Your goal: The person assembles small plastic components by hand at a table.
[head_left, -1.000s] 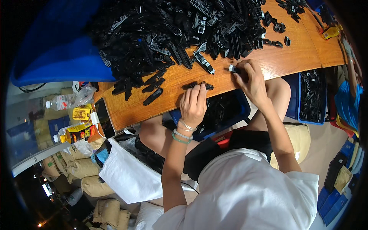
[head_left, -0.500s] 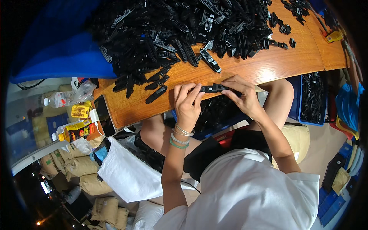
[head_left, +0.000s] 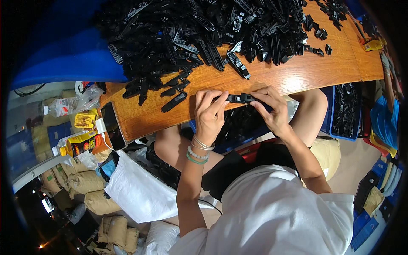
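At the table's front edge, my left hand [head_left: 211, 111] pinches one end of a long black plastic part [head_left: 239, 99]. The other end sits between the thumb and fingers of my right hand [head_left: 273, 111]. Its middle shows between the hands, lying level; both ends are hidden by fingers. Just beyond, a black part with a grey fitting [head_left: 239, 66] lies on the wooden table [head_left: 140, 117]. Left of my hands are a few single black parts [head_left: 174, 102]. A large heap of similar black parts [head_left: 187, 38] covers the far side.
Below the table edge, a blue crate of black parts [head_left: 242, 123] stands between my knees; another blue crate [head_left: 345, 111] is at right. Bottles [head_left: 80, 145] and a phone [head_left: 112, 125] lie at left. Another person's arm [head_left: 388, 80] shows at far right.
My hands keep hold of the black part in nearly the same place, with the right fingers slightly shifted. The whole view has moved a little. At far right, the other person's arm has come into sight.
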`<state>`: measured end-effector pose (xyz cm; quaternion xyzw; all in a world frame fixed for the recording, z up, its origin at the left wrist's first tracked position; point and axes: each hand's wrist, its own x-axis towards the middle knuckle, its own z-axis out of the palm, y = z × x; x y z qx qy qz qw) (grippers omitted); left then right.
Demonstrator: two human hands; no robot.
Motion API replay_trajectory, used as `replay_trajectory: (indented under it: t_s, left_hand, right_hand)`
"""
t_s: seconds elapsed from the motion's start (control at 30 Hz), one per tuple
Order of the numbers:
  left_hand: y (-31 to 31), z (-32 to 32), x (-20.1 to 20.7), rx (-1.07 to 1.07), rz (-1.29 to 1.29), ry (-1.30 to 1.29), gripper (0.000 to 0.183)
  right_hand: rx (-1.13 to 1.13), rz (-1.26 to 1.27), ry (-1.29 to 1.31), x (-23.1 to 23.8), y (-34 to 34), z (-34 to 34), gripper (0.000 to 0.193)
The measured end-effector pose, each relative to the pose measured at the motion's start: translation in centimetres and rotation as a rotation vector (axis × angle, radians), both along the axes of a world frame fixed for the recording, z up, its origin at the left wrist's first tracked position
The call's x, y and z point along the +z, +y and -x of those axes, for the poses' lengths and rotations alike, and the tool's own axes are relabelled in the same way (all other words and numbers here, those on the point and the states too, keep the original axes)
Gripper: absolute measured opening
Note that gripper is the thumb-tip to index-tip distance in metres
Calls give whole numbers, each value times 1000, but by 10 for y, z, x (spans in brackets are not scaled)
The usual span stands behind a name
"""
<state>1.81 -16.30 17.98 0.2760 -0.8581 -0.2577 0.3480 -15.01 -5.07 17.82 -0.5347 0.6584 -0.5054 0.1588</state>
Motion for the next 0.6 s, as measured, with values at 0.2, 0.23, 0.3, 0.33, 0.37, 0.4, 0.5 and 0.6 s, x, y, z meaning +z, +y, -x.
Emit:
replay_trajectory:
  t_s: [0.2, 0.23, 0.3, 0.33, 0.37, 0.4, 0.5, 0.6]
  left_hand:
    - [-1, 2, 0, -24, -33, 38, 31]
    - [-1, 2, 1, -26, -10, 36, 31]
    - [1, 4, 2, -52, 10, 33, 31]
    - [4, 6, 2, -76, 9, 30, 31]
    - [3, 5, 4, -74, -53, 15, 30]
    - [2, 4, 4, -77, -53, 17, 30]
    - [-4, 3, 5, -137, -48, 18, 33]
    - [-9, 2, 6, -186, -212, 82, 31]
  right_hand:
    - [-21, 9, 21, -3, 4, -3, 25]
    - [-23, 8, 22, -3, 3, -3, 25]
    - [24, 23, 107, -3, -2, -6, 27]
    - [-1, -26, 63, 0, -5, -13, 27]
    - [0, -27, 81, 2, -6, -12, 26]
    - [-1, -30, 99, 4, -5, -12, 25]
    - [115, -43, 5, 5, -5, 0, 22]
    - [112, 40, -35, 2, -2, 25, 25]
